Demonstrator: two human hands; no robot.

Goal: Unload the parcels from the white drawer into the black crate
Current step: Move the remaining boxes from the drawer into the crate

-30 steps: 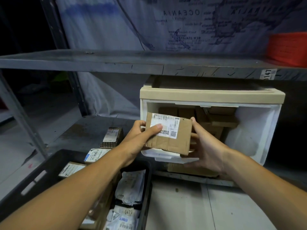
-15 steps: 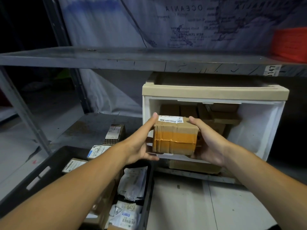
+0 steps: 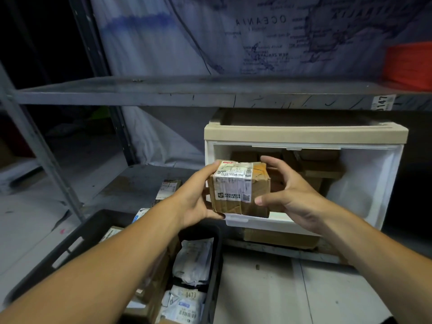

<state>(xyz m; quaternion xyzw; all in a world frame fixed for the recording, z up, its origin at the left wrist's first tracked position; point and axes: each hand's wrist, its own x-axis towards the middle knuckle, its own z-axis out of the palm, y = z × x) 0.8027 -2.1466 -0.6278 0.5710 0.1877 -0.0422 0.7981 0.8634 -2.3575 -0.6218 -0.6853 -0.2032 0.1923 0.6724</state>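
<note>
Dim shelving bay. Taped cardboard parcel [image 3: 239, 189] held before white drawer [image 3: 364, 183] mouth — left hand [image 3: 198, 198] gripping, right hand [image 3: 288, 192] loosely cupping, fingers spread. Slick tape; one-sided grip risks drop short of black crate [image 3: 77, 239] at shelf's front edge.

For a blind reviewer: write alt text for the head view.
Two bare hands hold a taped cardboard parcel in front of an open white drawer still holding brown boxes. The left hand grips its side; the right hand touches the other. A black crate of parcels sits lower left.
</note>
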